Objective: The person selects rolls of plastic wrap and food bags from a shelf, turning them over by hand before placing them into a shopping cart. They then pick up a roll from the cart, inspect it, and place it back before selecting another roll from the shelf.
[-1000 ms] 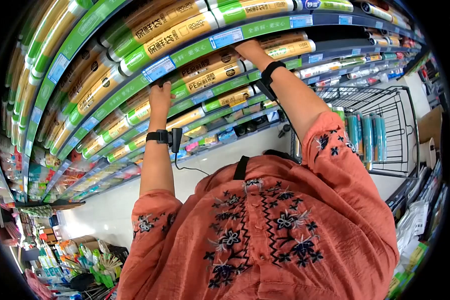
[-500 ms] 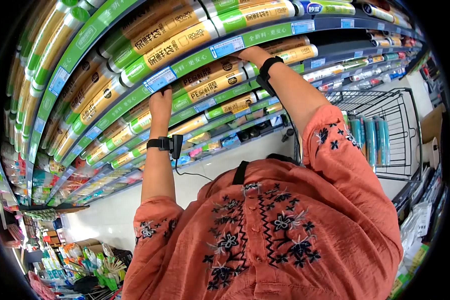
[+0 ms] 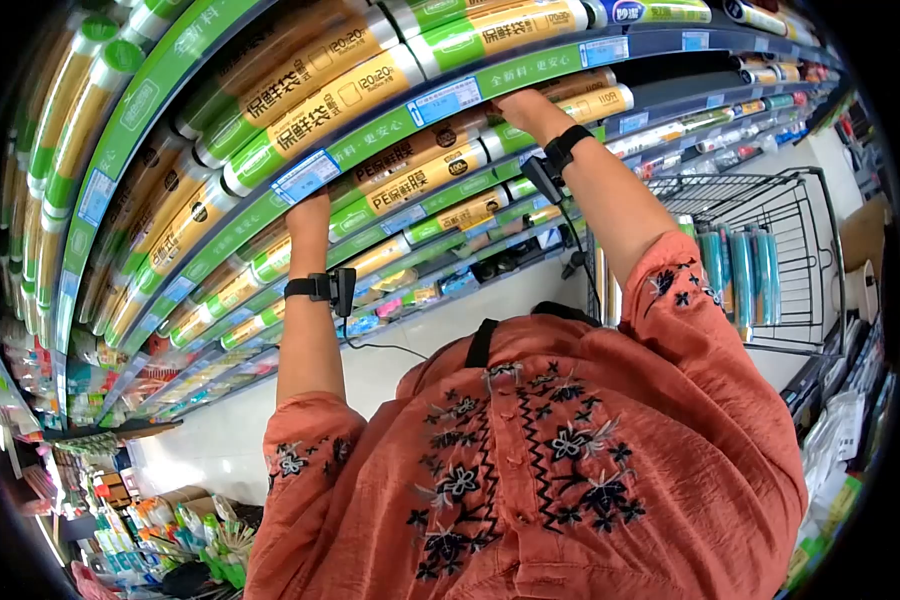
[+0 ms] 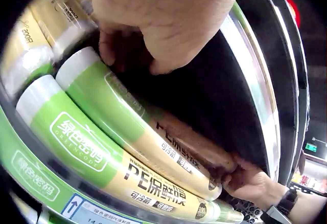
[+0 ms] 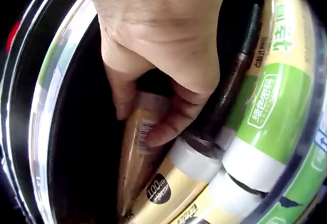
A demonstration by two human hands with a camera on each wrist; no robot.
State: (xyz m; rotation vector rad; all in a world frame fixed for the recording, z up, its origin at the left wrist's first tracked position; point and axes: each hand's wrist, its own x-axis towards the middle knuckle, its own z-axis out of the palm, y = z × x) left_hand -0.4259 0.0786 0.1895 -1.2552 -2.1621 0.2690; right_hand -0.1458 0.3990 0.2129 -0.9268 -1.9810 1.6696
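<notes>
My right hand [image 5: 163, 50] reaches over the rolls on the shelf and grips the end of a rear roll of cling film [image 5: 138, 157], thumb and fingers on either side of its barcode. My left hand [image 4: 168, 24] bends down into the dark gap behind the rolls, near their left ends; I cannot tell whether its shadowed fingers hold anything. In the left wrist view, two green-and-tan cling film rolls [image 4: 148, 168] labelled PE lie side by side in front. The rear roll lies behind them, its right end at my right hand. In the head view the shelf above hides the fingertips.
Green-edged shelves [image 3: 370, 130] curve overhead, stacked with more rolls [image 3: 350, 95]. Price tags [image 3: 445, 102] line the edges. At my right stands a wire shopping cart [image 3: 805, 260] with teal packages [image 3: 742, 275] inside. Brushes and cleaning goods [image 3: 170, 540] stand at the lower left.
My left hand has moved slightly left and its fingers have gone further under the shelf above. My right hand has shifted slightly right, still at the rolls.
</notes>
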